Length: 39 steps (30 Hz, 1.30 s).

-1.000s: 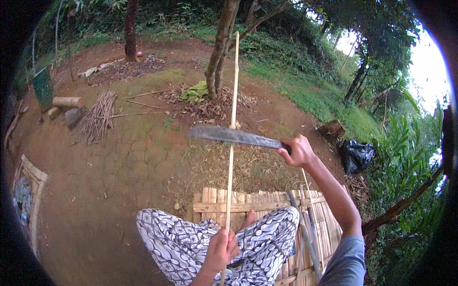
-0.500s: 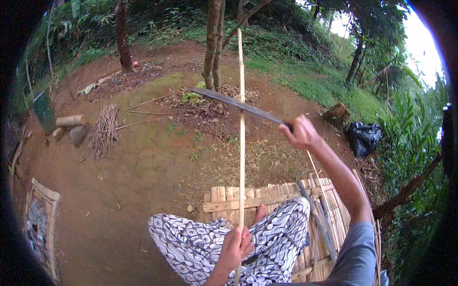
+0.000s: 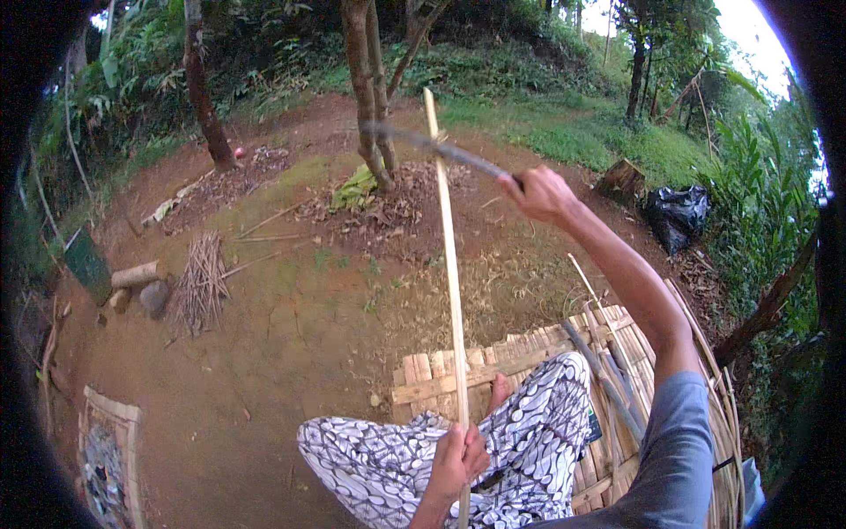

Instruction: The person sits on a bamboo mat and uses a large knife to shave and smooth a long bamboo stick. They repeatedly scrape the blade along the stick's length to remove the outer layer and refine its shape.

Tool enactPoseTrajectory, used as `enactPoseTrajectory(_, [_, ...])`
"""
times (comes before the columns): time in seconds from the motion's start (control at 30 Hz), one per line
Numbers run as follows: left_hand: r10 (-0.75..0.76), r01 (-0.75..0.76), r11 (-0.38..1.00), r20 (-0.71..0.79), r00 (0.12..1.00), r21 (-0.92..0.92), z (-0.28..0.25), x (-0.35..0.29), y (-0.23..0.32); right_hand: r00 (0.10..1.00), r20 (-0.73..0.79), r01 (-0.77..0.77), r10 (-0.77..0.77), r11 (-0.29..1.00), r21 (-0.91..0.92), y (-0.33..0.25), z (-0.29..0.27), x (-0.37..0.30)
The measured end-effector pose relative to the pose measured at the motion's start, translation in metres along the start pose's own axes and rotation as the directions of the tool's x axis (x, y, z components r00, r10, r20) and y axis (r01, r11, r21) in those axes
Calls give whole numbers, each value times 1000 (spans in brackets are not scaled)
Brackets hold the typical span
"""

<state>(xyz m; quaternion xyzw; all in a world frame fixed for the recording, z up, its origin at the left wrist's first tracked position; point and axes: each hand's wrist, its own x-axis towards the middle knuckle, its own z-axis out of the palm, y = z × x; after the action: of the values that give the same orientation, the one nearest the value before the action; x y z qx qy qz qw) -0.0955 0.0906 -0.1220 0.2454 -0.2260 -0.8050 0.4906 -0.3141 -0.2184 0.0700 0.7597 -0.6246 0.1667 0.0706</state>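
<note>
From where I sit at the far end of the link, I see the right hand's fingers (image 3: 529,182) wrapped together around the dark handle of a long knife (image 3: 476,161), its grey blade reaching out to the left with a blurred tip. The left hand (image 3: 462,451) has its fingers clamped round the lower part of a long pale strip (image 3: 451,273), close above the lap. That strip runs up and away from me, leaning slightly left, and the blade crosses it near its far end; I cannot tell how deeply the edge bites, if at all. Under the left hand lie the patterned trousers (image 3: 370,454) of the seated person, a bare foot (image 3: 500,390) just beyond them on a slatted bamboo platform (image 3: 432,363). Right of the knee I make out grey rods (image 3: 621,406) lying on the slats, near the blue-grey sleeve (image 3: 679,432). Farther out, on bare earth, a bundle of thin sticks (image 3: 203,280) lies beside a stone (image 3: 154,298) and a short log (image 3: 135,273), and over on the right a black plastic bag (image 3: 677,218) sits just beside a stump (image 3: 621,180)
</note>
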Motion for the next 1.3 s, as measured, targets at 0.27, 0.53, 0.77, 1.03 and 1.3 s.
enactPoseTrajectory(0.27, [-89, -23, 977, -504, 859, -211, 29, 13, 14, 877, 136, 462, -460, 887, 18, -66, 3, -83])
enactPoseTrajectory(0.53, [296, -210, 897, -175, 939, 389, -4, 13, 3, 505, 109, 852, -856, 515, 92, -101, 39, -175])
enactPoseTrajectory(0.77, [459, -295, 820, -256, 851, 490, 6, 10, 25, 748, 55, 641, -661, 742, 196, -38, 74, -119])
enactPoseTrajectory(1.03, [475, -291, 793, -244, 846, 535, 2, 21, 22, 800, 94, 555, -593, 790, 262, -44, 85, -149])
enactPoseTrajectory(1.3, [393, -147, 797, -319, 862, 585, 5, 32, -6, 714, 7, 680, -700, 697, 228, -25, 102, -154])
